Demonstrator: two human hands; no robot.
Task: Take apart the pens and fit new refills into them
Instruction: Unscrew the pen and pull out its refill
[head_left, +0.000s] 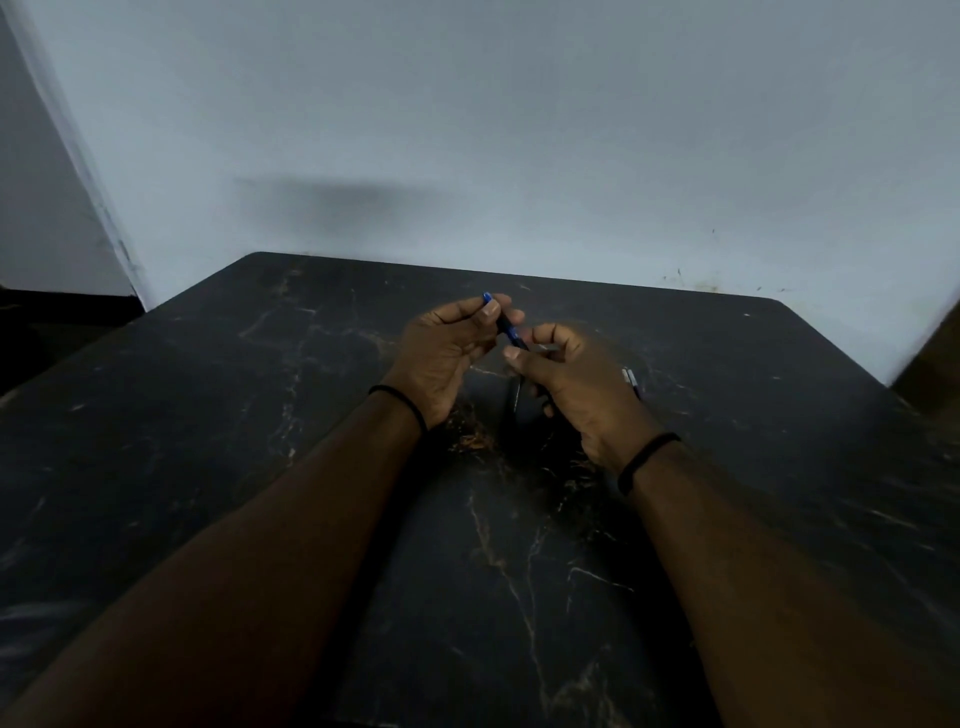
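The left hand (441, 353) pinches the upper barrel of one blue pen (504, 325) between thumb and fingertips, held above the table (260, 415). The right hand (576, 384) is curled around the pen's lower end; its exact grip is partly hidden. The step in hand appears to be separating the barrel. The next move likely calls for opposed twisting, then a straight pull. Count: one pen held, one or two more pens (632, 379) lying beyond the right hand, and one thin dark item, possibly a refill (516, 397), below the hands.
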